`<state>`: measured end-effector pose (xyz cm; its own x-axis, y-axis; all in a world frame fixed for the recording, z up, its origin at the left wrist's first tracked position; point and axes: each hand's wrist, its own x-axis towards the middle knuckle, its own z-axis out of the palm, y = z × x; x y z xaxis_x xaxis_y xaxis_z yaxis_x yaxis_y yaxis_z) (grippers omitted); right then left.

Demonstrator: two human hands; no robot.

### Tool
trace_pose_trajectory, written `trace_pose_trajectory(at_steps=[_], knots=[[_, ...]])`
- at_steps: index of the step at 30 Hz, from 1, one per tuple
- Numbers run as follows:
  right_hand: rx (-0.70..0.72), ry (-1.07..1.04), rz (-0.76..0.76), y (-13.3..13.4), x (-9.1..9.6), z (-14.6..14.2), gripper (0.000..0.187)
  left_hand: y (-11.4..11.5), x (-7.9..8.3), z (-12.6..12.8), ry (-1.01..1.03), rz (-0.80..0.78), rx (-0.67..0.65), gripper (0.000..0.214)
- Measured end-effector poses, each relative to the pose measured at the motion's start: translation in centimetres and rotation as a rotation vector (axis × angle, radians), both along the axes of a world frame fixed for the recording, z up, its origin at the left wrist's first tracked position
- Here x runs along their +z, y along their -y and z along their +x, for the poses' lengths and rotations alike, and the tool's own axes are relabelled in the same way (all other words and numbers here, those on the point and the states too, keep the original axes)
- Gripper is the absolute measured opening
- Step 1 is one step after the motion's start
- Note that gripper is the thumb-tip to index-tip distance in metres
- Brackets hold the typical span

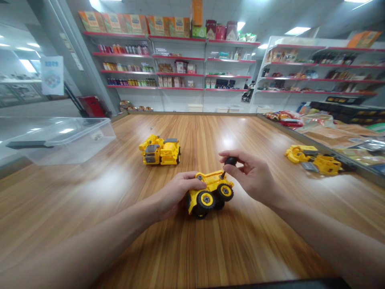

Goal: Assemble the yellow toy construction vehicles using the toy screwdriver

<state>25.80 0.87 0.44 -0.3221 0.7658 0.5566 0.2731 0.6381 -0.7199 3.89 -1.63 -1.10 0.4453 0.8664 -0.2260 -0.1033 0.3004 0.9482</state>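
Note:
A yellow toy truck [214, 181] with black wheels is tilted on its side near the middle of the table. My left hand [177, 190] grips its left end, the thumb lying across the body. Between the fingers of my right hand [249, 174] is a small screwdriver [230, 161] with a black knob handle. Its tip points down at the right end of the truck's yellow body, by a screw spot; whether it sits in a screw head I cannot tell. Another grey screw shows at the body's left end. My left fingertips are hidden behind the truck.
Yellow toy vehicles [162, 150] stand beyond my left hand. More yellow toy parts [314, 159] lie at the right edge. A clear plastic bin [75, 140] is at the left. Packaged goods [339, 128] border the table's right side, and stocked shelves [180, 74] stand behind.

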Motion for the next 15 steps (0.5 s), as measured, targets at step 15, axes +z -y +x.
trace_pose_trajectory(at_steps=[15], knots=[[-0.102,0.014,0.035,-0.47,-0.14,0.05,0.027,0.15,-0.09,0.03,-0.023,0.042,0.001,0.022]])
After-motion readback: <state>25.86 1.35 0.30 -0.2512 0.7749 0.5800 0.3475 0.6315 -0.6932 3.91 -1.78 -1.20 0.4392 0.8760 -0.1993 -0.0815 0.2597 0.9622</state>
